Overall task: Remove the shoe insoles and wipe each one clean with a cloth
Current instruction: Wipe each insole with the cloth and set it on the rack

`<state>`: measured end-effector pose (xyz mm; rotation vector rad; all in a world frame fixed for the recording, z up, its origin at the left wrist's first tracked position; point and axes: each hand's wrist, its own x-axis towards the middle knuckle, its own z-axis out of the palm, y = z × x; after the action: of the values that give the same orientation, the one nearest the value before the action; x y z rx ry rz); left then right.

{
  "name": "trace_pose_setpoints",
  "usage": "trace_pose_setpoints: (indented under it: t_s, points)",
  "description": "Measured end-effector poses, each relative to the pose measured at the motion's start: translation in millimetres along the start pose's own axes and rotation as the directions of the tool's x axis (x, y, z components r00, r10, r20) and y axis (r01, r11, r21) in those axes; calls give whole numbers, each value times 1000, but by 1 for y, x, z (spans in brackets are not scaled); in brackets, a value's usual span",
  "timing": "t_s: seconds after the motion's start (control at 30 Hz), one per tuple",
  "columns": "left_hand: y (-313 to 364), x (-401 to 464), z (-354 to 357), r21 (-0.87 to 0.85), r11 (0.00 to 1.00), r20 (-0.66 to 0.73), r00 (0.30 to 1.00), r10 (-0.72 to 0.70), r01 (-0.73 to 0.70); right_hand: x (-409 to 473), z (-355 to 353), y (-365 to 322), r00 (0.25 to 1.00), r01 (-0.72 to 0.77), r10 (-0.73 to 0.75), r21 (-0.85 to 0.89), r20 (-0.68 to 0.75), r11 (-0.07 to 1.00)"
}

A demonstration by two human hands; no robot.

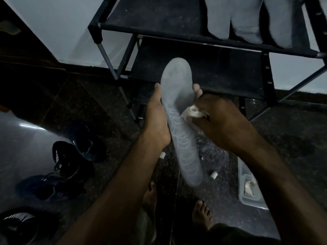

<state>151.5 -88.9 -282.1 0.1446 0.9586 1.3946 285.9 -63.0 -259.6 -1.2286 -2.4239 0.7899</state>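
Grey insole (177,110): held upright mid-scene, before the black shoe rack (203,71). Left hand (157,121): grips its left edge. Right hand (217,119): clutches white cloth (192,111) against its right side. Dark shoes (70,160): floor, left. Clear container (247,190): floor, near right

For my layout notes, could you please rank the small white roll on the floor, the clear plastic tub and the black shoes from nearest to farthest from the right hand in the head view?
From the right hand:
1. Small white roll, on the floor just below the hand.
2. Clear plastic tub, on the floor lower right.
3. Black shoes, far across on the left.
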Motion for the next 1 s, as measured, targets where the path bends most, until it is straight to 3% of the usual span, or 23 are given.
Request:
trace_pose_setpoints:
  t_s: [0.07,0.2,0.27,0.4,0.47,0.63,0.67,0.73,0.8,0.83,0.9,1.0]
  points:
    - [3,-2,1,-55,998,27,1000,-15,17,0,0,-1,997,35,-36,14,67,999]
    - [1,-2,2,19,1000,4,1000,11,-11,0,10,0,956,-18,19,6,-293,1000]
    - [-1,1,0,46,999,-26,1000,17,-16,0,10,2,930,-47,43,-3,-365,999]
    - [2,-1,1,-15,1000,-7,1000,-22,22,1,5,1,997,81,-81,3,-4,997]
    - [2,-3,4,-26,1000,-12,1000,-12,11,1,6,-2,994,103,-104,20,21,994]
    - [-1,1,0,53,998,21,999,-24,23,1,15,1,928,19,-54,-98,-368,995]
    - [0,2,-2,44,999,2,1000,-22,21,2,14,0,938,15,-44,-88,-344,996]
    - [0,3,-2,-8,999,-10,999,-42,42,1,9,-2,989,33,-31,10,-142,999]
    - [1,0,3,-40,997,28,997,-66,67,-1,4,-8,995,63,-68,68,68,996]
    - [4,-4,8,-34,998,32,998,-55,56,-1,3,-10,991,78,-86,75,103,994]
    - [3,-5,8,-3,1000,-3,1000,-17,17,-1,8,-10,997,65,-68,74,30,995]
    - [3,-4,5,96,995,25,1000,12,-15,0,20,-9,966,-14,-2,-62,-258,998]
